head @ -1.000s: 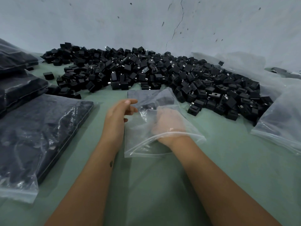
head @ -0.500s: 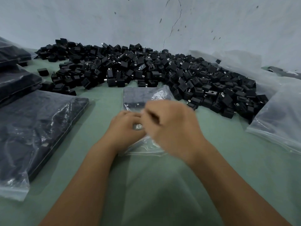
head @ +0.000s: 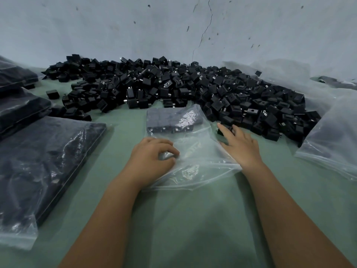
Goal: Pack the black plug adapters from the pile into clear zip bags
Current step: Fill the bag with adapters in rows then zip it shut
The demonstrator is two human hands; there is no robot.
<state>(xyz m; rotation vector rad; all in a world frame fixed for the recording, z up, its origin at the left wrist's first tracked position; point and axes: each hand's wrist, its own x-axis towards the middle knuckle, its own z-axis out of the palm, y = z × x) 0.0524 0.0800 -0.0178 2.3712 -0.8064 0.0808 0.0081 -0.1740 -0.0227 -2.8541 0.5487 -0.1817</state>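
Fingers of the left hand (head: pixel 152 154) curl, pinching the zip bag (head: pixel 185 144). Right hand (head: pixel 240 146), fingers straight, touches adapters in the pile (head: pixel 173 84) at two o'clock.

Pile (head: pixel 183 89) at back by wall (head: pixel 173 26), bag (head: pixel 193 151) before it, filled bags (head: pixel 44 161) left, another bag (head: pixel 332 136) right

Pale grey-blue wall (head: pixel 251 26), thin vertical crack (head: pixel 202 33), dark specks; green surface (head: pixel 193 229) below; soft light.
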